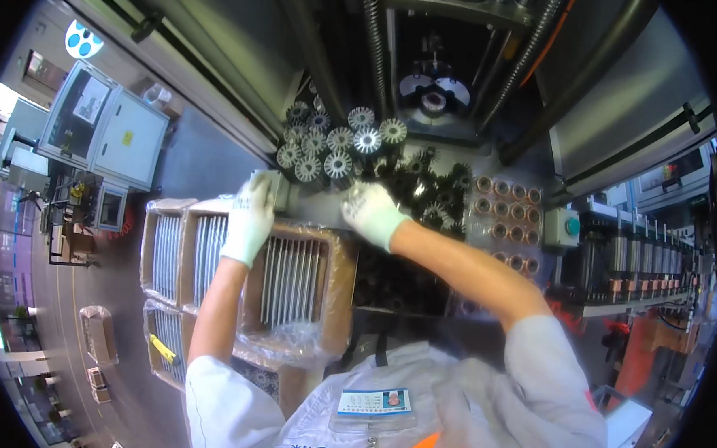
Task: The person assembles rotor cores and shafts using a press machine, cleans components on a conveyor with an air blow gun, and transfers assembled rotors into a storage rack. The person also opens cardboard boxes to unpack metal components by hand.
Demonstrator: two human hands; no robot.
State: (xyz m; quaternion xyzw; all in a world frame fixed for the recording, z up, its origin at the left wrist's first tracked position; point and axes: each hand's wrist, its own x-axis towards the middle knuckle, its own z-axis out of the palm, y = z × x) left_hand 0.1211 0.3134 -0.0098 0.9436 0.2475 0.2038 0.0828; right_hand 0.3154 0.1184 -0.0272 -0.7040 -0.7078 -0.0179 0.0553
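Observation:
White gloves cover both my hands. My left hand lies against a small grey-green box at the table's left edge, its fingers stretched along the side. My right hand is over the table just in front of the slotted metal rotor cores; its fingers are curled together, and whatever they hold is hidden. Those cores stand in a cluster, star-shaped ends up. Right of them is a pile of dark cores. Beyond stands a press with a round fixture.
Plastic-lined cartons of metal rods stand at left. A tray of copper-coloured rings lies on the right, beside a box with a green button. Dark posts and springs frame the press. More racked parts stand far right.

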